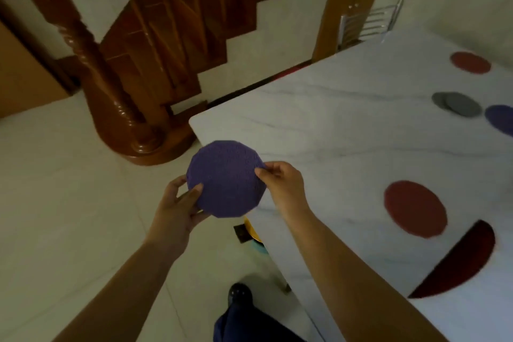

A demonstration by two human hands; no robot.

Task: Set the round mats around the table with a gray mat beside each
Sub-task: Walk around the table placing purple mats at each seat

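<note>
A dark shoe (240,293) and a blue trouser leg (249,325) stand on the pale tiled floor (69,216) at the bottom of the view. Above them both forearms reach forward, and the two hands hold one purple mat (226,179) in the air just off the table's near corner, partly over the floor and partly over the tabletop edge. The left hand (177,208) grips its lower left rim, thumb on top and fingers curled beneath. The right hand (283,186) pinches the right rim between thumb and fingertips. The mat is round (its edge reads as many short flat sides), deep violet, with a nubbly matte surface, and it faces the camera almost flat.

On the white, gray-veined table (333,125) a dark red half-circle mat (460,261) lies closest, with a round red mat (415,208) just beyond it. Farther along, two gray mats (458,105) overlap, just beside a second purple mat (501,119) cut by the right frame edge. A far red mat (470,62) lies well beyond those. Behind the table stand a metal chair back (369,22) and a brown wooden staircase (155,36)
</note>
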